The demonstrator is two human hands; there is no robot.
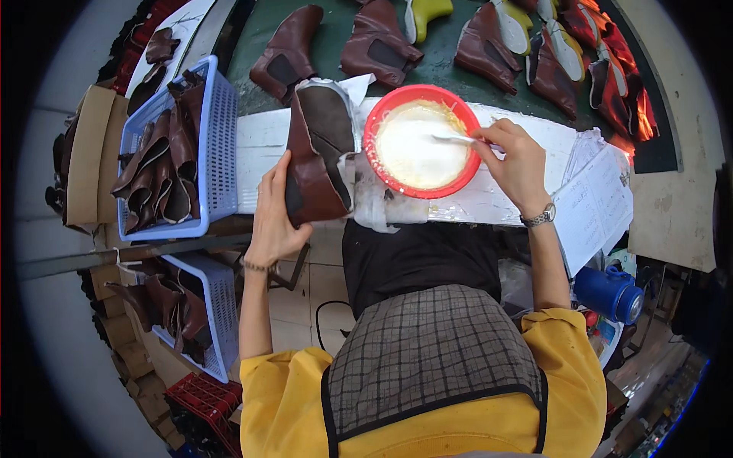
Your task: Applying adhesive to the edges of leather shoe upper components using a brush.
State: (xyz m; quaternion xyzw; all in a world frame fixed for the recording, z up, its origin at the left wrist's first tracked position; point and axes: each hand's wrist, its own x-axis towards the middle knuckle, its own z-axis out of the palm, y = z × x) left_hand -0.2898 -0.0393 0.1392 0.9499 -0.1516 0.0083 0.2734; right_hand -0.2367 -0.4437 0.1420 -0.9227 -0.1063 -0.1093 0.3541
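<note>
My left hand (272, 214) is wrapped round the side of a brown leather boot upper (309, 183), thumb near its lower edge. The upper stands on the white board, its grey-brown lining facing right. Just right of it sits a red bowl (372, 145) of white creamy liquid (416, 156), with dried residue along the inner wall. Over the bowl's right rim, my right hand (513, 159) pinches a thin white tool (456, 139). The tool's far end reaches into the liquid, so its kind cannot be made out.
Several brown boots (382, 46) and yellow-green shoe lasts (427, 15) stand on the green table (336, 53) beyond. At left, blue baskets (223, 145) hold more leather uppers. Written papers (599, 195) lie on the right, above a blue flask (608, 294). A stained cloth (382, 202) lies before the bowl.
</note>
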